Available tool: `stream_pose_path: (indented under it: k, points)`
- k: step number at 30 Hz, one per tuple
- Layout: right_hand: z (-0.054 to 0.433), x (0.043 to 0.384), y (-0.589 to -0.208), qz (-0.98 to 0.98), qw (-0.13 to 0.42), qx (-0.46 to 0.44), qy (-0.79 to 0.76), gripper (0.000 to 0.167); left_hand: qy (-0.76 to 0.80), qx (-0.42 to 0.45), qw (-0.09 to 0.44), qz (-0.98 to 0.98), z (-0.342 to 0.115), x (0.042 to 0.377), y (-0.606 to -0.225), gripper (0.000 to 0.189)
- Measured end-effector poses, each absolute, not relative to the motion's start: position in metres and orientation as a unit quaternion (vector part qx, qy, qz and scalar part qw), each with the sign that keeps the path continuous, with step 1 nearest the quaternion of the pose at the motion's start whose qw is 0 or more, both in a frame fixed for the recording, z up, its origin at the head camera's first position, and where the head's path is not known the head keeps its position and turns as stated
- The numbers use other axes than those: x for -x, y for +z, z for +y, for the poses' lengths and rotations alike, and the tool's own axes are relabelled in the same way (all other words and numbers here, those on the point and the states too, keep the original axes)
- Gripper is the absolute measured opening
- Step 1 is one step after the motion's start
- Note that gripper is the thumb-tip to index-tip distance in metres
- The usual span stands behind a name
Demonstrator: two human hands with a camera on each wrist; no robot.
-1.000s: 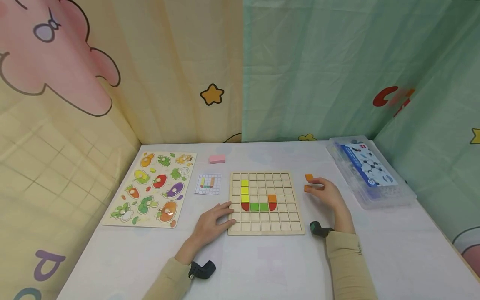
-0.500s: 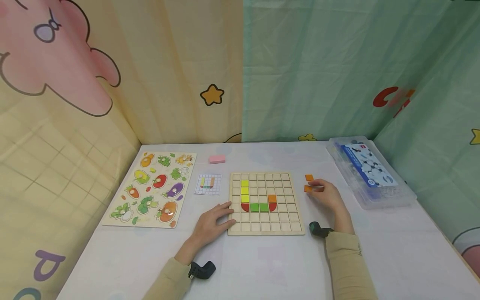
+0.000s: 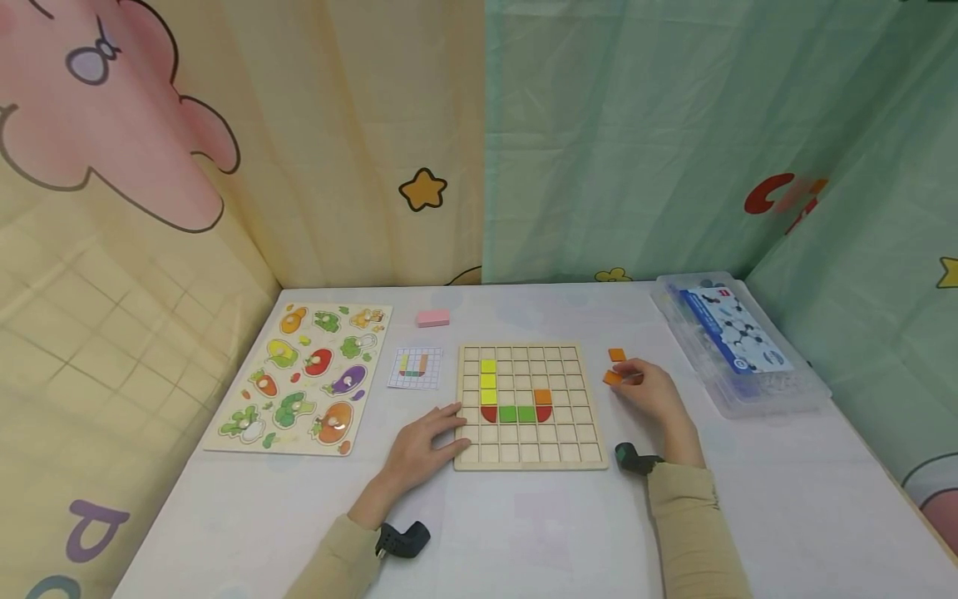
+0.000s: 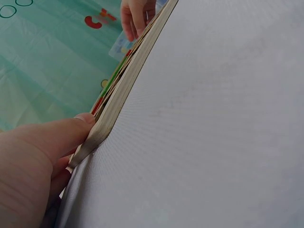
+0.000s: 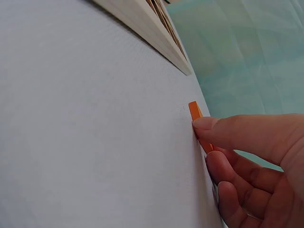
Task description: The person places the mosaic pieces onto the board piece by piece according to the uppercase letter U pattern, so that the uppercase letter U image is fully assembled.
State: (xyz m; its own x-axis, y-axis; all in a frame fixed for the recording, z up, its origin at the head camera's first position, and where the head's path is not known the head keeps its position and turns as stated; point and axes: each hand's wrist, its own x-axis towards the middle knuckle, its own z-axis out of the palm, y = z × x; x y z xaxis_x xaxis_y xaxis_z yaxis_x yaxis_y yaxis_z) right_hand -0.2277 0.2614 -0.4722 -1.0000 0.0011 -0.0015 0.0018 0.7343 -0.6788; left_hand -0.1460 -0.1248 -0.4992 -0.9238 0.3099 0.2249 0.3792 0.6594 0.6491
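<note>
In the head view a wooden grid board (image 3: pixel 529 453) lies mid-table. Three yellow square tiles (image 3: pixel 489 380), two green ones (image 3: pixel 517 413), two red rounded corner pieces (image 3: pixel 544 413) and an orange square (image 3: pixel 542 397) sit in its cells. My left hand (image 3: pixel 423 448) rests at the board's left edge, fingers spread and fairly straight; the left wrist view has its thumb (image 4: pixel 71 135) touching the rim. To the right of the board, my right hand (image 3: pixel 653 391) pinches an orange square tile (image 5: pixel 194 110) between thumb and fingers, low over the cloth. A second orange tile (image 3: pixel 617 354) lies just beyond it.
Left of the board lies a pattern card (image 3: pixel 415 368), with a pink block (image 3: pixel 433 318) behind it. A vegetable puzzle board (image 3: pixel 305 378) is at the far left. A clear plastic case (image 3: pixel 737 341) stands back right. Curtains hang behind the table.
The orange tile under my right fingers has shifted slightly left and turned, and that hand has moved a little with it. My left hand stays in place.
</note>
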Motion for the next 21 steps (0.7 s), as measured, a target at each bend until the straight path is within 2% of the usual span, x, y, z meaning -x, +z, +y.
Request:
stream_pose_path:
  k: [11,21]
  points:
    - [0.256,0.227,-0.467,0.919,0.038,-0.011,-0.393,0.039,-0.364,0.192,0.051,-0.91,-0.126,0.146,-0.501,0.037]
    - [0.239,0.232,-0.453,0.911,0.077,0.052,-0.401,0.043,-0.366,0.195,0.053,-0.908,-0.126,0.147,-0.502,0.038]
